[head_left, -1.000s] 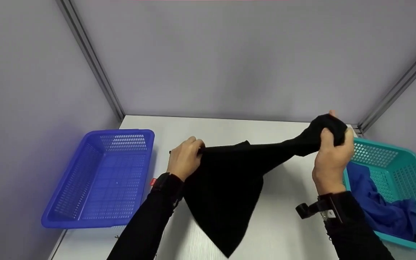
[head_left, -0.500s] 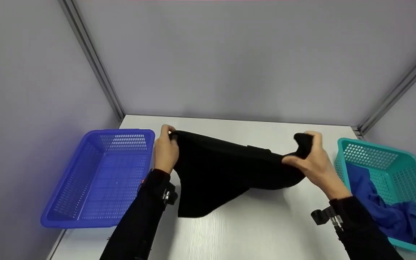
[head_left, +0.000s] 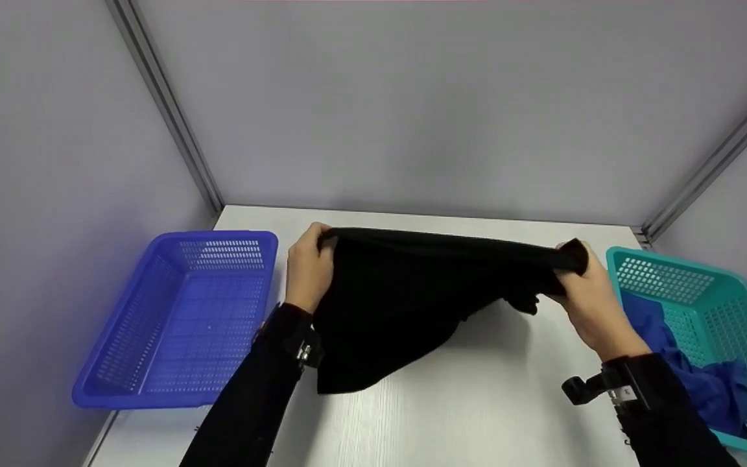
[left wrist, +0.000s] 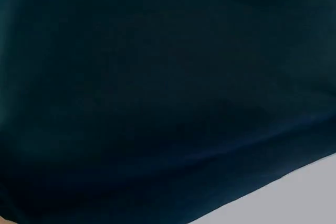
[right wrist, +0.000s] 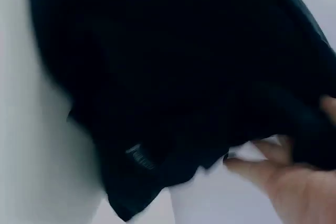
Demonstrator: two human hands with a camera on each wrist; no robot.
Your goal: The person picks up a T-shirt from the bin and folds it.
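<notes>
Shift since the earlier frame: right hand (head_left: pixel 587 301) sits farther right, and the black garment (head_left: pixel 399 292) has a straighter top edge.
Garment place: centre of the frame, stretched over the tabletop (head_left: pixel 451 408); whether its lower corner touches is unclear.
Long axis: left to right, right end slightly lower, most cloth hanging nearer the left hand (head_left: pixel 307 272).
Left fingers: curled, pinching the upper left corner.
Right fingers: closed round the bunched right end, just beside the teal basket (head_left: pixel 685 318).
</notes>
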